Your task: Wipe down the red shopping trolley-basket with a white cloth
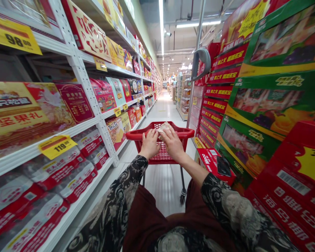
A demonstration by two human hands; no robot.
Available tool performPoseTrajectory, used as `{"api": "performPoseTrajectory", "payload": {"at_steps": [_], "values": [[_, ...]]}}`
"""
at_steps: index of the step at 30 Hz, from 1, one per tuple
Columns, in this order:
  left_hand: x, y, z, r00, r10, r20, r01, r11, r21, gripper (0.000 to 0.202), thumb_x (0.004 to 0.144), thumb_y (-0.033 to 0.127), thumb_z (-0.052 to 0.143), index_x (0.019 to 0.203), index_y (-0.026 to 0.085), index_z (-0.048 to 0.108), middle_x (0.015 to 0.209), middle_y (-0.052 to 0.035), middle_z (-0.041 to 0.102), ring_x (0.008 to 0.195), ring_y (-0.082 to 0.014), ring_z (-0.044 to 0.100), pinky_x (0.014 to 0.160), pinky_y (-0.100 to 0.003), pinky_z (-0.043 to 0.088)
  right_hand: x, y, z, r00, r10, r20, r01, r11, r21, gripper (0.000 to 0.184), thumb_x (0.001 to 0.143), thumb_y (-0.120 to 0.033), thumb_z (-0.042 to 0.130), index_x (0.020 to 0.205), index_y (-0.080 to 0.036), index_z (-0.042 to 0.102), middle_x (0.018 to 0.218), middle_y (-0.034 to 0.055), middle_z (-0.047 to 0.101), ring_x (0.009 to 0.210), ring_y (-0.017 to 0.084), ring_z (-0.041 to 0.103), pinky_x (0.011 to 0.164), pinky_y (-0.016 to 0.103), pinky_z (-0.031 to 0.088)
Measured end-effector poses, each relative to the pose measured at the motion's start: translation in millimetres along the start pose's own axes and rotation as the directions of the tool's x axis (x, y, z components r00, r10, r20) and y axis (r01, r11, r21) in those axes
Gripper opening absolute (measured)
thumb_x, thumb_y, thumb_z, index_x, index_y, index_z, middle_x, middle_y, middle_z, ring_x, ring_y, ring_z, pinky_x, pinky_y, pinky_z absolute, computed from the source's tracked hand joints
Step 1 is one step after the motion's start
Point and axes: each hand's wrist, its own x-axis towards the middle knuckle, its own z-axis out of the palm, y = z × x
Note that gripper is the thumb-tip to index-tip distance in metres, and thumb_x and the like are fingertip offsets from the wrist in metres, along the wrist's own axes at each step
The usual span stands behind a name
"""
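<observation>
Red handle of small shopping cart (185, 132) under left hand (150, 144) and right hand (172, 144), both fingers (152, 134) together and curled over it for even, steady hold, crumpled pale item (163, 130) just beyond the fingers, white shelves (80, 68) left of them.

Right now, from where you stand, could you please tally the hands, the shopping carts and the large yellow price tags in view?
Hands: 2 (left hand, right hand)
Red shopping carts: 1 (red shopping cart)
Large yellow price tags: 2 (98 tag, 119 tag)
Total: 5
</observation>
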Motion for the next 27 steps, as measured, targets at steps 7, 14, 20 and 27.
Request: {"api": "performPoseTrajectory", "payload": {"at_steps": [7,14,20,27], "values": [[-3,-8,1.8,0.998,0.005,-0.07,-0.018,0.981,-0.192,0.063,0.076,0.02,0.049,0.137,0.015,0.035,0.142,-0.0123,0.041,0.134,-0.0239,0.033,0.112,-0.051,0.021,12,10,-3,0.981,0.193,-0.028,-0.193,0.981,0.017,0.045,0.085,-0.011,0.039,0.13,-0.009,0.049,0.141,0.0146,0.042,0.133,0.025,0.032,0.11,0.043,0.028],[0,3,-15.5,0.971,-0.031,-0.239,-0.049,0.945,-0.322,0.055,0.084,0.018,0.034,0.138,0.02,0.033,0.145,-0.0084,0.038,0.134,-0.0184,0.032,0.113,-0.046,0.019,25,-32,9,0.998,0.067,-0.01,-0.064,0.975,0.214,0.056,0.079,-0.014,0.044,0.134,-0.005,0.041,0.141,0.018,0.041,0.137,0.025,0.025,0.113,0.047,0.021],[19,26,-14.4,0.993,0.025,-0.119,-0.06,0.951,-0.304,0.052,0.09,0.031,0.031,0.14,0.018,0.028,0.145,-0.0085,0.037,0.135,-0.0177,0.031,0.112,-0.047,0.018,18,-8,-2,0.972,0.202,-0.117,-0.127,0.877,0.463,0.064,0.079,-0.01,0.036,0.142,-0.01,0.023,0.137,0.0145,0.046,0.123,0.019,0.047,0.102,0.038,0.04],[18,12,-0.8,0.992,0.047,-0.118,-0.054,0.997,-0.063,0.046,0.088,0.034,0.039,0.132,0.021,0.042,0.144,-0.0087,0.039,0.134,-0.0219,0.032,0.111,-0.054,0.017,1,27,-13,0.963,0.268,-0.022,-0.264,0.956,0.125,0.05,0.075,-0.009,0.041,0.124,-0.011,0.052,0.127,0.0142,0.057,0.122,0.026,0.047,0.106,0.05,0.028]]}}
